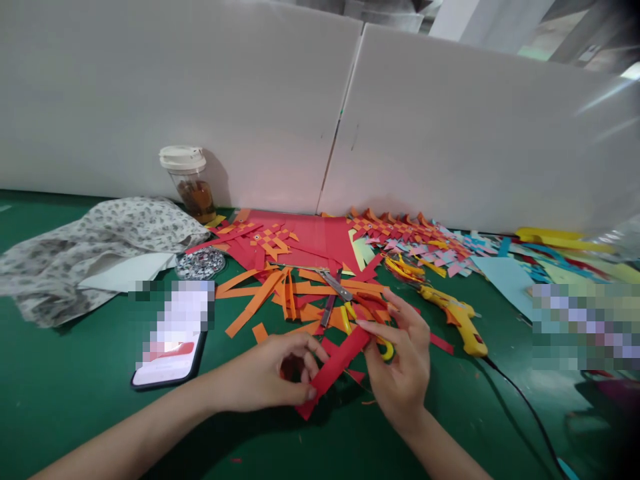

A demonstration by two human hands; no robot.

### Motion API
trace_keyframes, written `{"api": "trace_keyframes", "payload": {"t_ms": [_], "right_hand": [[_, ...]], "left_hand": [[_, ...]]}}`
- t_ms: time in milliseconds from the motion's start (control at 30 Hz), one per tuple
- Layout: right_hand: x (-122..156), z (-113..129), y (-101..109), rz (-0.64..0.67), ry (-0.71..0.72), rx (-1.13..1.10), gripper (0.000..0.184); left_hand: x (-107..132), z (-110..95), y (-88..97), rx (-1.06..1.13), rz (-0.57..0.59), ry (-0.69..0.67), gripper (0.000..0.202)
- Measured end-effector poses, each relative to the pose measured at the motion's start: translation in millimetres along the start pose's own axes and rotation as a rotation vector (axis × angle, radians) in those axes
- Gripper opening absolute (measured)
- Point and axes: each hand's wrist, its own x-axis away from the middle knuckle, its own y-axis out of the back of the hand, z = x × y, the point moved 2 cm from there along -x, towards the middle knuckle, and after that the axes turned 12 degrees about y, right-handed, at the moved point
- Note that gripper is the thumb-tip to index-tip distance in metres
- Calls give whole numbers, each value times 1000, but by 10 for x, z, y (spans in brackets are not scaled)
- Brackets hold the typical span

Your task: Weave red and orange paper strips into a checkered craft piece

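Note:
Both of my hands hold one red paper strip [334,370] just above the green table [75,400]. My left hand [273,377] pinches its lower left end with fingers curled. My right hand [403,363] pinches the upper right end between thumb and fingers. Right behind them lie loose orange strips [260,297] and scissors [334,293] with yellow handles. Woven red-and-orange paper pieces [267,240] lie farther back.
A phone [170,347] lies to the left of my hands. A yellow glue gun [457,320] with a black cord lies to the right. At the back left are a patterned cloth [95,247], a lidded cup [193,183] and a dish of googly eyes [201,263]. White panels [450,133] wall the back.

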Motion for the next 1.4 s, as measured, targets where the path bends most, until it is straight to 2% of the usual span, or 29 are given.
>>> {"api": "trace_keyframes", "payload": {"t_ms": [67,133,233,300,367,433,500,567,600,667,767,867,933,1033,1100,1167,1233,1333,1400], "right_hand": [[10,-32,-19,-39,-148,-163,13],[38,-75,-49,-88,-381,-291,6],[89,-119,-80,-168,-694,-354,16],[96,-126,-88,-220,-792,-425,23],[81,-127,-95,-239,-844,-531,28],[59,-135,-96,-242,-881,-584,32],[45,-154,-94,-263,-901,-568,33],[45,-173,-97,-290,-909,-542,33],[50,-178,-105,-289,-914,-540,34],[66,-177,-128,-261,-923,-544,34],[90,-154,-163,-199,-926,-552,36],[104,-121,-186,-115,-915,-556,37],[108,-95,-200,4,-887,-541,37],[110,-47,-224,218,-806,-514,38],[110,-20,-235,302,-768,-504,36],[109,-9,-237,310,-782,-500,30],[107,-13,-229,262,-828,-500,27],[99,-41,-193,154,-846,-484,30],[93,-69,-156,75,-806,-452,24]], "left_hand": [[4,-19,54,-77,3,12,14],[7,-37,108,-134,-17,18,13],[23,-62,168,-156,-63,20,24],[36,-73,201,-171,-112,22,27],[45,-83,255,-250,-269,-32,25],[57,-98,332,-383,-539,-159,15],[76,-111,405,-528,-798,-288,20],[94,-119,454,-632,-916,-351,27],[102,-122,468,-664,-918,-347,25],[117,-126,472,-696,-826,-276,19],[143,-130,417,-741,-666,-141,34],[151,-137,312,-759,-648,-155,41],[118,-103,219,-660,-563,-148,46],[22,14,74,-395,-340,-57,41],[-49,108,7,-208,-260,2,37],[-110,191,-25,-27,-227,33,30],[-154,249,-33,82,-197,39,28],[-181,280,-24,110,-149,22,26],[-185,282,-16,104,-119,23,23]]}}
